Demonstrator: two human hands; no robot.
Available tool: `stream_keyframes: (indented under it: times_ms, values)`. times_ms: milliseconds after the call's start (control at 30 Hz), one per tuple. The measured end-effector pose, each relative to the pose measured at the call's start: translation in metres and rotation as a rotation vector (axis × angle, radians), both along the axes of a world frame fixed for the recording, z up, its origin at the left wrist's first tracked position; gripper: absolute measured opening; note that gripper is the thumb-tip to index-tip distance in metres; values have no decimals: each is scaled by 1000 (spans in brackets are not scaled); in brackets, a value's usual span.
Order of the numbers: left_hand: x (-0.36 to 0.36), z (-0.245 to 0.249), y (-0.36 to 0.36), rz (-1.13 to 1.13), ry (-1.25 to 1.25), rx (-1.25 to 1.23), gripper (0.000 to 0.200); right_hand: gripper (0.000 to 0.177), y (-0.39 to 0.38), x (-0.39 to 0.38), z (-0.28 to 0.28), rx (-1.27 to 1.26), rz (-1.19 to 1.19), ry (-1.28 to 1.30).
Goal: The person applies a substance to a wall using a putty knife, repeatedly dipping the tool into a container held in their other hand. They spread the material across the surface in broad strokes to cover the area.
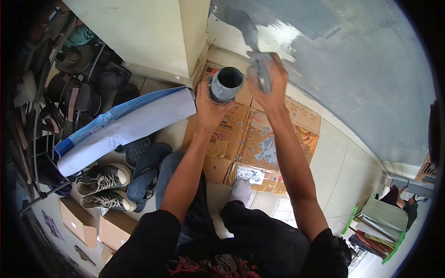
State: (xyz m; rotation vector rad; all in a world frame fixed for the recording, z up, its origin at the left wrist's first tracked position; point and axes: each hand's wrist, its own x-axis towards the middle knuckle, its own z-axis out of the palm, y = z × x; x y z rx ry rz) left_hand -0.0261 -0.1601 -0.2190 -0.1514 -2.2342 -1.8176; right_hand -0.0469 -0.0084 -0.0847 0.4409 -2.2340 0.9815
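My left hand is wrapped round a paint-smeared grey cup, whose dark opening faces up. My right hand grips the handle of a paint brush, slightly blurred. The brush's head points up and left, close to the wall, which carries streaky grey paint with a few whitish patches. Under both hands lies flattened cardboard spotted with paint. What the cup holds inside is too dark to make out.
A rolled white and blue sheet lies left of my left hand. Sneakers, sandals, cardboard boxes and a shoe rack are farther left. A pale pillar juts out at the top. A green-edged basket stands lower right.
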Motion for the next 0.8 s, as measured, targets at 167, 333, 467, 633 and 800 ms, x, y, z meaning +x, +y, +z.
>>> stream_keyframes:
  times_ms: [167, 333, 467, 633, 800]
  values:
    - [3, 7, 7, 1, 35, 51, 75, 30, 20, 45, -2, 61, -50, -14]
    - [2, 2, 4, -4, 60, -8, 76, 30, -1, 19, -2, 73, 105, 9]
    - [-3, -3, 1, 4, 35, -16, 80, 27, -24, -14, -10, -28, 174, -27]
    - [-4, 1, -2, 18, 35, -23, 85, 26, -9, -3, -17, -68, 13, -69]
    - [-2, 3, -1, 35, 23, -93, 82, 27, -2, 3, -16, 16, 164, 16]
